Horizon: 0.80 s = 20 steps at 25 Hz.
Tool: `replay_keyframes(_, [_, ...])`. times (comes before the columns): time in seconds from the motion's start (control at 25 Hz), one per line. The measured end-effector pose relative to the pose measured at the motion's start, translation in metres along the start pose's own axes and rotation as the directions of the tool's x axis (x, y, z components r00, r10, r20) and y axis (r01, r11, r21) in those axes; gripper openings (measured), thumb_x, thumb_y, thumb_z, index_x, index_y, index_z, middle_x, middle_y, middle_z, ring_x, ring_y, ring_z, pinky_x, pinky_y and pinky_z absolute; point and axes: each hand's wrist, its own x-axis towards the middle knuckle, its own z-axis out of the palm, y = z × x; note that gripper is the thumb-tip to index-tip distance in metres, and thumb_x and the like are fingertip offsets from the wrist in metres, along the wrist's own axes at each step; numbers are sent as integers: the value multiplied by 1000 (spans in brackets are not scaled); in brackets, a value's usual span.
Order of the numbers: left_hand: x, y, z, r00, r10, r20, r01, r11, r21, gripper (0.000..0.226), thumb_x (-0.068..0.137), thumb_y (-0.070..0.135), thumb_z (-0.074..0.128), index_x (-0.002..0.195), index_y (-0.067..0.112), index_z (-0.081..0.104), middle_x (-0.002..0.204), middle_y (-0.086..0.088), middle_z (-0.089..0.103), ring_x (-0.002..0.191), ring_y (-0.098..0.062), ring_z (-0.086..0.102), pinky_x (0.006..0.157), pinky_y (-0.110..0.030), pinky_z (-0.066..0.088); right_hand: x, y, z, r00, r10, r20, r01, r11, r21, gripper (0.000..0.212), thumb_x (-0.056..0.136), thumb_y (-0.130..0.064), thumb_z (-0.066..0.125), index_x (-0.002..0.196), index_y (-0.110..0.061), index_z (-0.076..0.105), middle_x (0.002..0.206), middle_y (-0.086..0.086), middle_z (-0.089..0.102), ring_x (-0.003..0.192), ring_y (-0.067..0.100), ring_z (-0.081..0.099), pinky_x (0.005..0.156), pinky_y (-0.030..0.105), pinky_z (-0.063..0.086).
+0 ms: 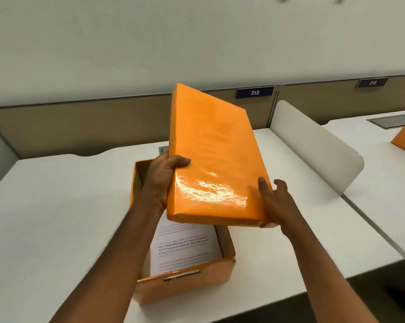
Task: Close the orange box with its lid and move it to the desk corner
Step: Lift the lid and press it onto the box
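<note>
1. Orange box (185,284) sits open on the white worktop (45,217), near its front edge – printed papers (185,248) lie inside.
2. Lid (214,157) is held above the box, tilted w/ far end raised, glossy top facing up.
3. Left hand (163,177) grips lid's left edge, thumb on top; right hand (272,201) clasps the near right corner.
4. Beyond – white divider (313,145) on the right, beige back panel w/ "212" sign (254,92).
</note>
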Motion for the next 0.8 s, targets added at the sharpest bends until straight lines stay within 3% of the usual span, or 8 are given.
replay_keyframes(0.08, [-9, -4, -21, 999, 17, -27, -17, 1000, 15, 32, 81, 5, 57, 113, 10, 58, 104, -18, 67, 81, -34, 68, 57, -37, 58, 1, 2, 11, 993, 38, 113, -44, 998, 54, 64, 89, -61, 35, 132, -14, 40, 132, 11, 52, 104, 31, 55, 78, 39, 48])
replay_keyframes(0.16, [-19, -15, -45, 991, 33, -132, -14, 990, 140, 25, 83, 12, 59, 107, 16, 60, 107, -14, 67, 86, -31, 67, 65, -39, 59, -7, 9, 30, 997, -20, 69, 20, 1000, 12, 58, 90, -59, 35, 120, -12, 50, 119, 12, 59, 95, 27, 57, 81, 43, 48])
replay_keyframes(0.28, [-41, -45, -71, 959, 112, -262, 6, 911, 413, 40, 87, 36, 60, 123, 18, 55, 113, -5, 65, 92, -24, 66, 72, -37, 55, -22, 24, 57, 992, -126, -27, 123, 989, -83, 51, 92, -55, 35, 111, -12, 55, 111, 11, 64, 88, 23, 55, 77, 39, 45])
replay_keyframes(0.44, [-56, -74, -98, 926, 204, -317, 14, 822, 570, 49, 84, 53, 57, 120, 21, 59, 112, -4, 67, 88, -20, 67, 73, -35, 55, -36, 34, 82, 979, -197, -45, 187, 966, -177, 48, 93, -52, 34, 110, -13, 55, 105, 8, 64, 80, 18, 48, 69, 31, 36])
replay_keyframes(0.6, [-56, -91, -119, 928, 173, -329, 101, 734, 672, 54, 82, 61, 53, 114, 18, 61, 112, -12, 62, 98, -30, 63, 87, -51, 54, -43, 45, 97, 982, -183, -43, 169, 959, -229, 45, 94, -51, 34, 103, -12, 55, 102, 10, 65, 84, 25, 55, 68, 32, 37])
replay_keyframes(0.8, [-55, -108, -132, 913, 158, -376, 162, 705, 690, 54, 82, 59, 51, 108, 13, 62, 105, -12, 57, 95, -30, 60, 85, -42, 52, -50, 54, 115, 984, -168, -53, 153, 963, -221, 47, 94, -50, 34, 107, -11, 57, 102, 11, 66, 89, 29, 60, 69, 33, 41])
